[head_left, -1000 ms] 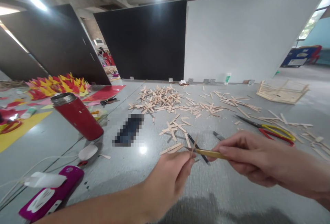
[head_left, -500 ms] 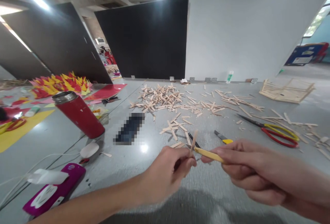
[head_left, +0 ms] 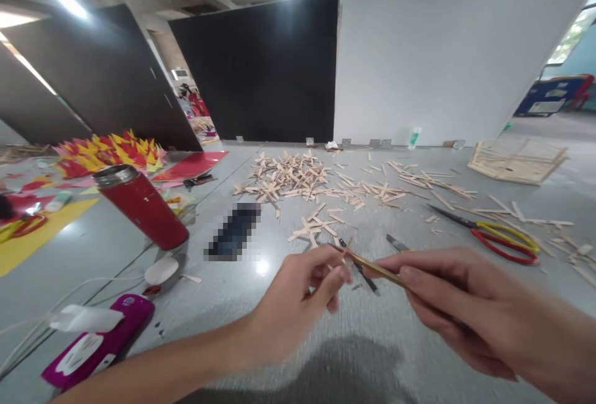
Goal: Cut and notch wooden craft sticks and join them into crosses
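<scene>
My left hand (head_left: 311,289) pinches a short, thin wooden stick (head_left: 349,246) between thumb and fingertips, so only its upper end shows. In my right hand (head_left: 460,311) is a slim yellow-handled knife (head_left: 379,269), seen nearly edge-on. Its dark blade points left and meets the stick just above my left fingertips. Beneath the knife a black pen-like tool (head_left: 370,283) lies on the grey table (head_left: 261,354). Behind my right fingers lies a cutter (head_left: 395,243), its yellow part mostly covered. Small wooden sticks (head_left: 316,228) are scattered beyond my hands.
A large heap of wooden sticks (head_left: 293,177) lies farther back. Red-and-yellow-handled scissors (head_left: 505,236) and a stick-built frame (head_left: 516,165) are on the right. To the left are a red flask (head_left: 144,208), a pixelated dark phone-like slab (head_left: 234,231) and a purple power strip (head_left: 102,342) with cables.
The knife has rolled from showing its broad yellow side to nearly edge-on. The stick has tipped lower, and my left fingers have loosened slightly. My right hand has turned, covering more of the cutter.
</scene>
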Demonstrator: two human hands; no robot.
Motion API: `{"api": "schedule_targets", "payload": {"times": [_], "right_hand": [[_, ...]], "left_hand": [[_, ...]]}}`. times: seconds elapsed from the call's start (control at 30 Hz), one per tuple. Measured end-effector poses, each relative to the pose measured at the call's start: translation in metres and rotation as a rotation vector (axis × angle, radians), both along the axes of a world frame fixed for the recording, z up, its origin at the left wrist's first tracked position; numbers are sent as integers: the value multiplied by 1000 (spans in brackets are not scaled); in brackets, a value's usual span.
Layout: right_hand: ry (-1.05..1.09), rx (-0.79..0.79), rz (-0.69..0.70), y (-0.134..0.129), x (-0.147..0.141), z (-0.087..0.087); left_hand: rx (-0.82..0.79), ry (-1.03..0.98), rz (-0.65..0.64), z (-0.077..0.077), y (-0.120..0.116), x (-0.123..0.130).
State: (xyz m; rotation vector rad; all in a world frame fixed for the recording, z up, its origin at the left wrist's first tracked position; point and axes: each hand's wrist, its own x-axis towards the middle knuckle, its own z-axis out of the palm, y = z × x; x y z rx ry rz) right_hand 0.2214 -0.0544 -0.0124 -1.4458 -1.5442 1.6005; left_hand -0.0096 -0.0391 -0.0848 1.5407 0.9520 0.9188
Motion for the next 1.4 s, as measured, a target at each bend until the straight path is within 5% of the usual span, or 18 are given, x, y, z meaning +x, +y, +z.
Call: {"api": "schedule_targets", "payload": {"times": [0.13, 0.2, 0.37, 0.47, 0.7, 0.87, 1.03, 1.17, 1.4], "right_hand": [[-315, 665, 5, -9, -3, -8], [-392, 927, 48, -13, -3, -12], [-443, 1167, 132, -17, -1, -24], [-400, 1040, 142, -22, -8, -40], [-220, 477, 117, -39, -40, -77], [-131, 338, 100, -19, -19, -42], [42, -267, 60, 8, 20, -1], [116, -293, 79, 16, 24, 8], [100, -206, 131, 4, -2, -6]], "left_hand": [[-32, -144, 185, 12, 3, -4], [-80, -174, 161, 21, 0, -7], [-12, 136, -31, 29, -15, -7], [103, 216, 6, 20, -21, -2], [392, 249, 172, 6, -18, 1], [439, 317, 129, 7, -11, -3], [424, 408, 42, 5, -14, -4], [386, 411, 20, 3, -19, -2], [279, 389, 88, 3, -19, 2]]}}
